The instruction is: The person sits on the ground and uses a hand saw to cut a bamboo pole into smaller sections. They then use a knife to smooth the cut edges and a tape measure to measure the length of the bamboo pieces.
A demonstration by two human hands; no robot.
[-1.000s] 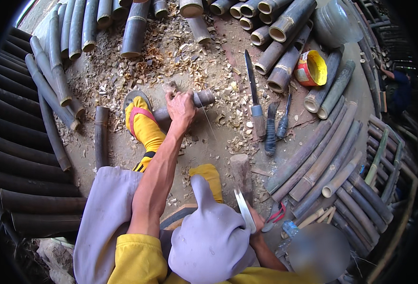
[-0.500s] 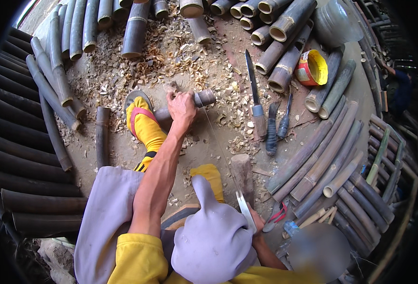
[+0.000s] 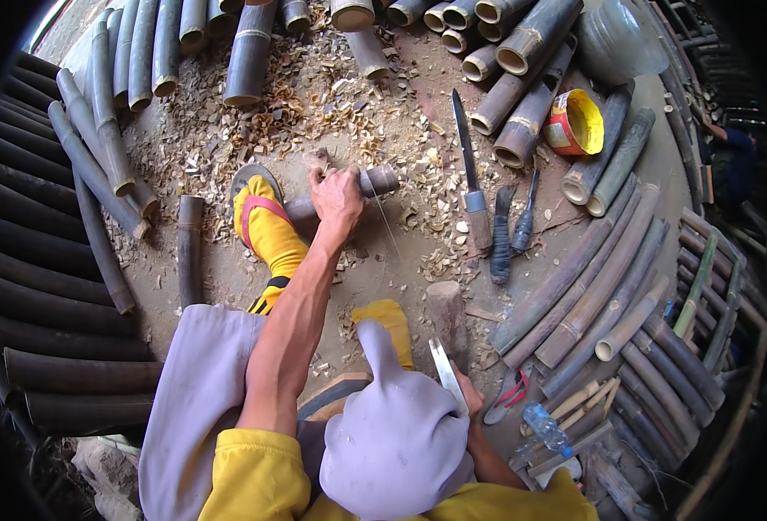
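Bamboo piece is lying crosswise under the left hand, fingers curling over it from above, thumb hidden. Free end is sticking out to that hand's right; yellow-socked foot is sitting at its left, by the other end, probably stopping roll. Wood stub is sitting just beyond the knuckles, maybe acting as a stop. Right hand, well nearer the body, is clasping a flat metal tool, fingers mostly hidden. Thin line is slanting from the bamboo toward it, likely a saw blade edge-on. Left forearm is pointing forward, nearly straight, presumably loading the bamboo downward; right forearm is lying low beside the knee.
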